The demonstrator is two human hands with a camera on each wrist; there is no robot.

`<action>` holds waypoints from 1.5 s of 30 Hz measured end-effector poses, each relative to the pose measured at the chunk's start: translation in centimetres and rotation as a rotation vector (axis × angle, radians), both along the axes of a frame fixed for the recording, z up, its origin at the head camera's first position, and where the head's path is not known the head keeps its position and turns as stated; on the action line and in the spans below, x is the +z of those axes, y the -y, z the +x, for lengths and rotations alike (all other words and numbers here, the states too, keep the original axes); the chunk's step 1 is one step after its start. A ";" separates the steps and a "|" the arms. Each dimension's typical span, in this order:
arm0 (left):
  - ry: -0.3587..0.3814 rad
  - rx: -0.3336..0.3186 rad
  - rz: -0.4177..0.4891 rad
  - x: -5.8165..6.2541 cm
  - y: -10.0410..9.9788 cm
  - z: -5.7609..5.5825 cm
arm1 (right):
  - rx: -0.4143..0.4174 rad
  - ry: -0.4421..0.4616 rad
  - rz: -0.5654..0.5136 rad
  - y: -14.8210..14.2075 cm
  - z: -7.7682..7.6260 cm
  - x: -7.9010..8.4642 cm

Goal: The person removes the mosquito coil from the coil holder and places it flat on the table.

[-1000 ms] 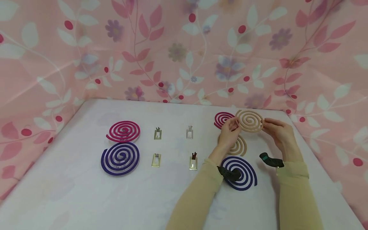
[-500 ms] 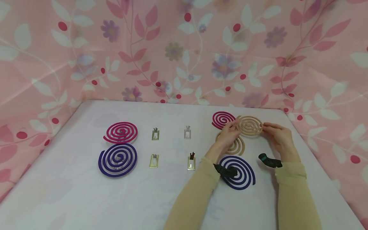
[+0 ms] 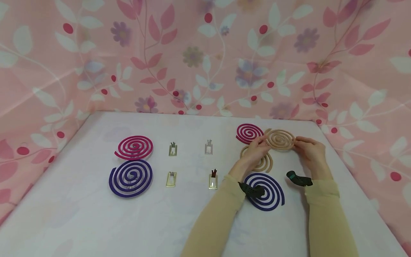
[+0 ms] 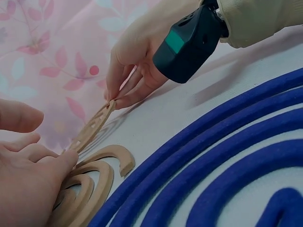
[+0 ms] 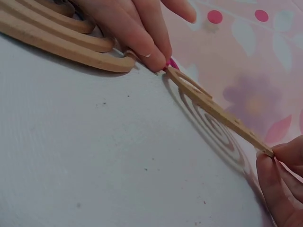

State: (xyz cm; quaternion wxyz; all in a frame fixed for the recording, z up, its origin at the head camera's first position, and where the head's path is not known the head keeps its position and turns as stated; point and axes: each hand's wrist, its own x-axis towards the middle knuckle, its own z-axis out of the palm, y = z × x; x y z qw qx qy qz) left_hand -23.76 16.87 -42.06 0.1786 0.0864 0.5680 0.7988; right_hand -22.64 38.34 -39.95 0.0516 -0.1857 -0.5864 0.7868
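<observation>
A tan mosquito coil [image 3: 280,139] hangs just above the table near its far right, its shadow beneath it in the right wrist view. My right hand [image 3: 311,151] pinches its right edge between thumb and fingertips. At the opposite edge, the fingertips of my left hand [image 3: 253,153] hold the coil, with one finger standing apart from it. Under my left hand lies a second tan coil [image 4: 106,177], partly covered. A pink coil [image 3: 248,133] lies just behind that hand. Nearer me, below the left wrist, is a dark blue coil [image 4: 156,158].
On the left side, another pink coil [image 3: 135,146] and another dark blue coil [image 3: 131,175] lie edge to edge. Several small metal stands [image 3: 172,150] are spread across the middle of the white table [image 3: 128,225]. Floral pink cloth [image 3: 192,89] rises behind and at the sides.
The held tan coil has come down toward the table and now looks flatter. Both hands keep their hold on it. The head view has shifted slightly.
</observation>
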 end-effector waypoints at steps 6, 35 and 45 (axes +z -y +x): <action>0.036 -0.031 0.035 0.1 0.0 -0.1 | -0.054 0.023 0.054 0.6 -0.4 0.2; -0.050 0.023 -0.075 -0.2 -0.1 0.2 | -0.082 0.112 0.262 1.9 -1.0 0.0; -0.098 0.061 -0.059 -0.4 0.0 0.1 | -0.083 0.129 0.241 1.7 -0.9 -0.1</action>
